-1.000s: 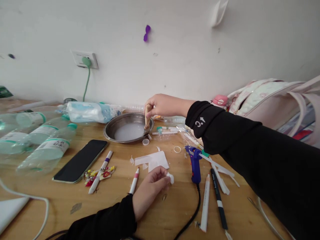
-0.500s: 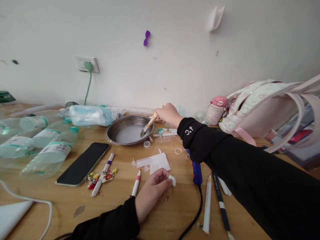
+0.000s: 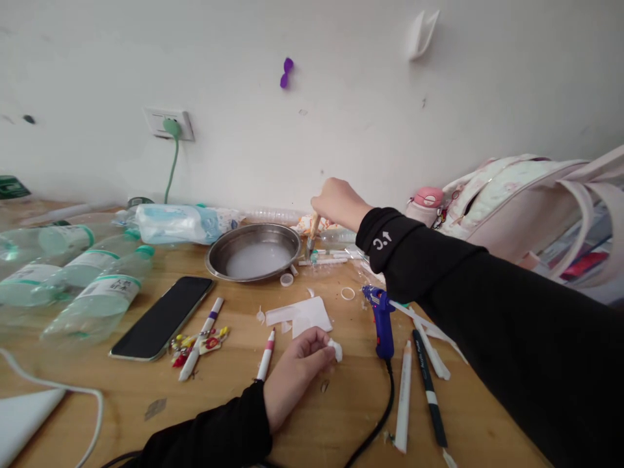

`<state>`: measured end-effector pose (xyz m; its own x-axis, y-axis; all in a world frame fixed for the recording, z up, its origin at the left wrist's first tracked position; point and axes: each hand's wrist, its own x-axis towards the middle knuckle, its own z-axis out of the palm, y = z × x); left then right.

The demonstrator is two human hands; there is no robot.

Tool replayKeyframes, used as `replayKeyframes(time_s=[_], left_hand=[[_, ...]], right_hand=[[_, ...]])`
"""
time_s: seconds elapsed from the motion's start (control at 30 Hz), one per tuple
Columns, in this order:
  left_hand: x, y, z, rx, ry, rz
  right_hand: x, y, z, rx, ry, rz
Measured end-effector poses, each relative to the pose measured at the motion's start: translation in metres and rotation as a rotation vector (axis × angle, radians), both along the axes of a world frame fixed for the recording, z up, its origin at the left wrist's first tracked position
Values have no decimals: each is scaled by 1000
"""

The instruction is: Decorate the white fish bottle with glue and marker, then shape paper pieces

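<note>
My right hand (image 3: pixel 338 200) is closed around the wooden handle of a brush (image 3: pixel 314 234), its bristles pointing down just right of the metal bowl. Whitish liquid fills part of that metal bowl (image 3: pixel 214 265). Down at the front, my left hand (image 3: pixel 302 367) pinches a small crumpled white piece (image 3: pixel 335 351) between thumb and fingers; I cannot make out its material. White paper scraps (image 3: pixel 312 316) lie just beyond the left hand. Beside its wrist is a marker with a pink band (image 3: pixel 266 354).
A blue glue gun (image 3: pixel 384 325) with a black cord lies right of centre, near a white pencil (image 3: pixel 403 396) and a dark marker (image 3: pixel 429 390). Plastic bottles (image 3: pixel 102 292) and a phone (image 3: pixel 160 318) occupy the left. A bag (image 3: pixel 517 208) stands at the back right.
My right hand has lifted the brush out of the bowl and moved it rightward and up, uncovering the glue gun. My left hand stays in place with the white piece.
</note>
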<state>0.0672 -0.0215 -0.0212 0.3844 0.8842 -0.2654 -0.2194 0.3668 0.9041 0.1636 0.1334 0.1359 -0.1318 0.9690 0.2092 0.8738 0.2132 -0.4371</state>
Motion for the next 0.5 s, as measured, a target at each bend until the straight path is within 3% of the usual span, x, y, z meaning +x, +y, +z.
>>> replayKeyframes(time_s=[0.17, 0.3, 0.4, 0.5], left_hand=[[-1, 0, 0, -3, -1, -15], [-2, -2, 2, 12, 3, -12], [-2, -3, 0, 25, 4, -21], [-2, -4, -4, 36, 7, -47]], right_hand=[[18, -15, 28, 180, 30, -11], [51, -56, 44, 356, 111, -45], [80, -95, 38, 421, 262, -121], [104, -128, 18, 343, 450, -121]])
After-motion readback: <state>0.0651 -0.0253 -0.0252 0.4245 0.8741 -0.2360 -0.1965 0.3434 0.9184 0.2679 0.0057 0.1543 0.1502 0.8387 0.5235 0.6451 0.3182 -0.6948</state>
